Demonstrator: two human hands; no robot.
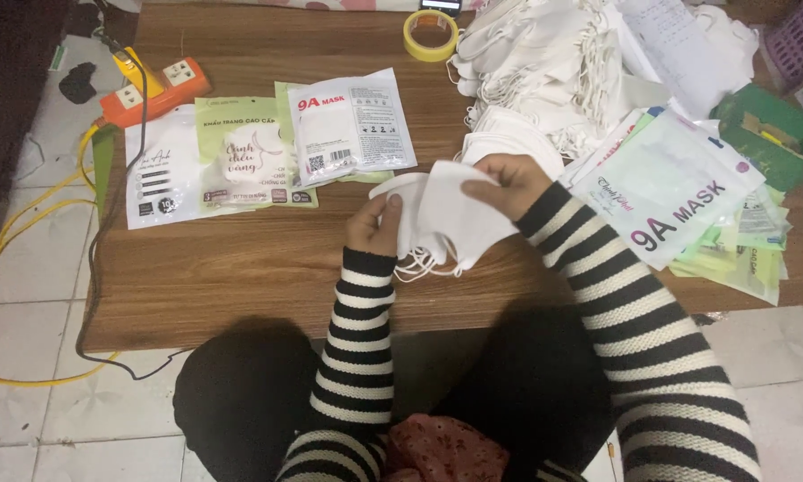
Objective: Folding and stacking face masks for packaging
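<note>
Fingers of left hand (375,228) and right hand (507,183) clamped on white masks (446,219) | bare table (241,268) beneath

Sleeves: long, knitted, with black and white horizontal stripes, on both arms down to the wrists.
Cuffs: black ribbed band at each wrist.
Left hand (376,225): bare, no glove, no ring visible.
Right hand (507,183): bare, no glove.
Legs: covered by plain black trousers.
Lap: dark red cloth with small pattern.
</note>
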